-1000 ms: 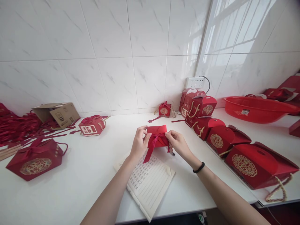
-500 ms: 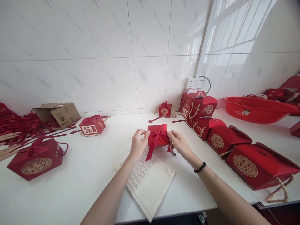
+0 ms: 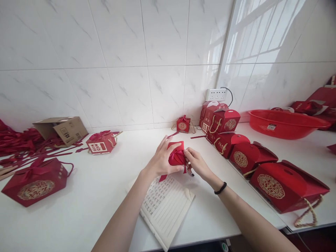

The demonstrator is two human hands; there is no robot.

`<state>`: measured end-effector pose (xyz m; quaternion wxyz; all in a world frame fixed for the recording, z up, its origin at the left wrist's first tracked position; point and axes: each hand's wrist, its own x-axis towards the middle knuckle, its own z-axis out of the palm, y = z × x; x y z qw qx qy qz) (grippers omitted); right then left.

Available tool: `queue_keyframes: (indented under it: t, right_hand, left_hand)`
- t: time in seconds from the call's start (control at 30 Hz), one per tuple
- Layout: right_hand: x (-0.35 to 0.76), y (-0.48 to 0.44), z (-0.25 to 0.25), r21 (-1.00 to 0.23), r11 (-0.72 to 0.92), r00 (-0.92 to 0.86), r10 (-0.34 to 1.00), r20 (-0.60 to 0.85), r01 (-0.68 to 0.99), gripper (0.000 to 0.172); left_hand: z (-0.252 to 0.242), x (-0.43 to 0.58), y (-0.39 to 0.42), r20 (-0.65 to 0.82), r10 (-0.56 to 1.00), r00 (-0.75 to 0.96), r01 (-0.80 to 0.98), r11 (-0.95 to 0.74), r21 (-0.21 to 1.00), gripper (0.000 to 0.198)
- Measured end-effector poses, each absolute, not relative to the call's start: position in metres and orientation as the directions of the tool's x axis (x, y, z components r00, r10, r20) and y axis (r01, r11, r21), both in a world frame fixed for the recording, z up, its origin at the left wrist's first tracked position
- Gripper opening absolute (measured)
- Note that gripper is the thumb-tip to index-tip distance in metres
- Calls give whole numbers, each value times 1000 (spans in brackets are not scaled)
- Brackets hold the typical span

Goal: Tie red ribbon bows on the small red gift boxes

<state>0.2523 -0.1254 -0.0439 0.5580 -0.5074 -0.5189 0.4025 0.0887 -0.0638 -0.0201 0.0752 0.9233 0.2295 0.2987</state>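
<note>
White bench (image 3: 78, 210) carries lined paper notebook (image 3: 170, 213); left grip (image 3: 162, 160) clasps ribboned red card box (image 3: 177, 159), right grip (image 3: 197, 163) pinches its side.

Bare left hand (image 3: 162, 159) now spans the front of the small red ribbon-tied folded-card packet (image 3: 177, 159), no longer pinching its left edge.

I've got the left hand (image 3: 162, 158) out just beyond the far side of the notepad (image 3: 174, 210), fingers reaching forward and bent in a wide clasp, thumb stretched rightward below them. Its left forearm (image 3: 119, 215) slants in across the notepad's left edge. Over comes the right forearm (image 3: 249, 215), angling in from right of the notepad, and look, the right hand (image 3: 197, 163) pinches, thumb against forefinger, other fingers curled beneath, past the notepad's far right corner.
</note>
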Motion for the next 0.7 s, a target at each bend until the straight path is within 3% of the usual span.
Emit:
queue_keyframes:
  t: [0.07,0.17,0.27,0.33,0.43,0.5,0.63,0.7]
  right_hand:
    - [252,-125,-42,-983,166,153,972,177,79,46]
    - [256,-124,-40,-983,143,240,956,166,111,45]
    - [262,-121,-43,-926,51,344,919,190,375,39]
    - [265,-121,-48,-767,-48,338,914,225,640,32]
    - [264,-122,-55,-459,-126,231,956,179,879,30]
    - [263,-123,-58,-345,-100,146,983,111,933,31]
    - [261,-125,-57,-270,9,5,999,51,963,33]
    - [263,-124,-57,-303,9,9,998,57,953,38]
  left_hand:
    - [-18,90,-61,496,438,750,376,-899,224,75]
    - [-24,89,-56,591,437,678,389,-896,216,67]
    - [-26,83,-53,682,556,475,405,-826,391,61]
    - [-21,75,-51,668,684,294,330,-728,600,61]
    - [-1,60,-50,474,866,161,9,-481,876,63]
    - [18,48,-50,339,919,200,-223,-294,929,61]
    - [52,14,-61,152,931,333,-404,-5,915,51]
    - [63,-10,-75,82,933,352,-423,81,902,52]
